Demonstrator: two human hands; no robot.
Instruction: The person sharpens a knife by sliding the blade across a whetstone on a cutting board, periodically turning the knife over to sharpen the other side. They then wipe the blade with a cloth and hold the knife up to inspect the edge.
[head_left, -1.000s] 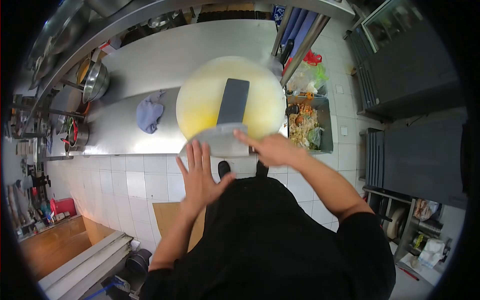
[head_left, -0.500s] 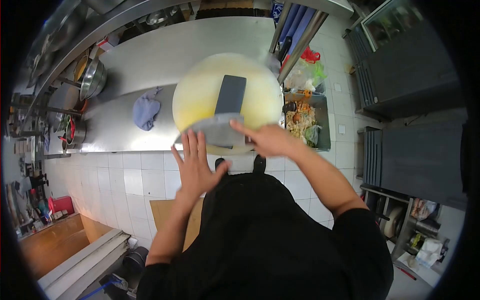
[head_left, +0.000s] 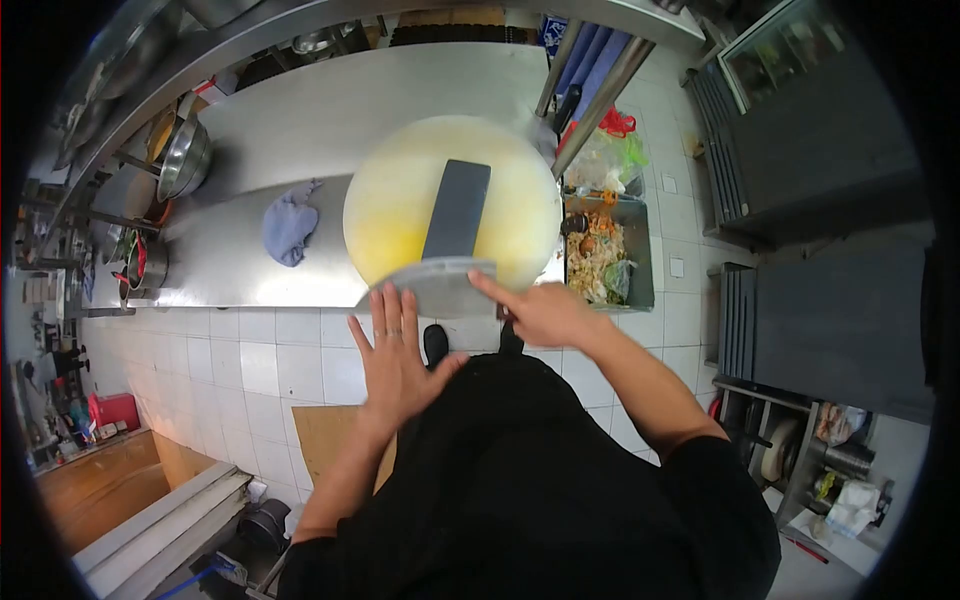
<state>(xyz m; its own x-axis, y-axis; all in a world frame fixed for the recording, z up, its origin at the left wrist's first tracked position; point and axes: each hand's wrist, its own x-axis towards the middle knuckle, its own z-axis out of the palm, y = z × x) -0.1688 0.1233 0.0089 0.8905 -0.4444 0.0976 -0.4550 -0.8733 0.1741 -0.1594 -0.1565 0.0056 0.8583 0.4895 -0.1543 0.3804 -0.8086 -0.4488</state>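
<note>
A cleaver [head_left: 440,288] with a broad grey blade lies across the near end of a dark grey whetstone [head_left: 458,205]. My right hand [head_left: 548,318] is wrapped round its handle, with the index finger stretched along the blade. The fingers of my left hand [head_left: 395,350] are extended and their tips rest on the blade near its left end; the thumb points out to the right. Beneath the stone is a round, yellowish-white cutting board [head_left: 385,195]. The blade hides the stone's near end.
The board sits on a steel counter [head_left: 240,215], with a crumpled blue cloth [head_left: 290,223] to its left. Metal bowls [head_left: 186,158] stand farther left. Right of the counter is a bin of food scraps [head_left: 605,250], below a steel post [head_left: 603,105].
Both hands and the cleaver have moved toward my body along the whetstone, so more of the stone shows. My grip looks the same.
</note>
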